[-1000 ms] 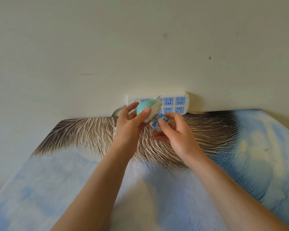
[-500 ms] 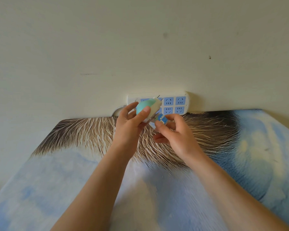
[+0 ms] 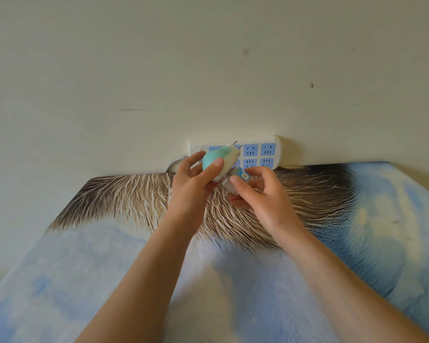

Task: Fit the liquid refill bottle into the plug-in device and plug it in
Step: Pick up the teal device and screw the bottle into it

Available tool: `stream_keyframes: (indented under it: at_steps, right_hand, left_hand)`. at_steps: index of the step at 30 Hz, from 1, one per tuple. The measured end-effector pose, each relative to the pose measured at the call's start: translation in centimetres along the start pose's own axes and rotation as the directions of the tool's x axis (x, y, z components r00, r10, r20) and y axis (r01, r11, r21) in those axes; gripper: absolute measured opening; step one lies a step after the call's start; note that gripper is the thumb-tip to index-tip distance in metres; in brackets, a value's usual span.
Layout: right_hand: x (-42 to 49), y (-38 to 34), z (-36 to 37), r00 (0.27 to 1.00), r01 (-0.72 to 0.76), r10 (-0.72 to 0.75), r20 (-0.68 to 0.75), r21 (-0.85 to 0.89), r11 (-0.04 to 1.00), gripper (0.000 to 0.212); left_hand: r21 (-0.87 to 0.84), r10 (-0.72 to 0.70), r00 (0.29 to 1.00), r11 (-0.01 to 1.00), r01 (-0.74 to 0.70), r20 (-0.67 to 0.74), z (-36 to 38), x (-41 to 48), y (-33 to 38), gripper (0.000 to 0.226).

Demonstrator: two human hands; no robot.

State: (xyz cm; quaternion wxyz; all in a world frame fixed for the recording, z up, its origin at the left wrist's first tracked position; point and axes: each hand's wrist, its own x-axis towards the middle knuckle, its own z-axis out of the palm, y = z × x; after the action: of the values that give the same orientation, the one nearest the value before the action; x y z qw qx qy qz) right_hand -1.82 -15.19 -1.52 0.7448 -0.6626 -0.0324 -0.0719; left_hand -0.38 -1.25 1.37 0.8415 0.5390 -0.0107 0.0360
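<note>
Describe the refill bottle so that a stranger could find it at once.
Find the white power strip with blue sockets, low on the wall. Just in front of it the left hand holds the teal and white plug-in device. The refill bottle, small, blue-labelled, is in the right hand under the device.

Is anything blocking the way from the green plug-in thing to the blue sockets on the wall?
Nothing visible does. The left hand holds the device right in front of the power strip, prongs up. The right hand holds the bottle at its base, off to the side.
</note>
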Motion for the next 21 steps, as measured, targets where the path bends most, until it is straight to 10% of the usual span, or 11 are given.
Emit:
stream_keyframes:
  at_steps: [21]
  right_hand:
    - [-0.08, -0.18, 0.03, 0.999, 0.027, -0.026, 0.021, -0.063, 0.998, 0.027]
  left_hand:
    - [0.008, -0.005, 1.0, 1.0, 0.004, 0.007, -0.08, 0.14, -0.17, 0.054]
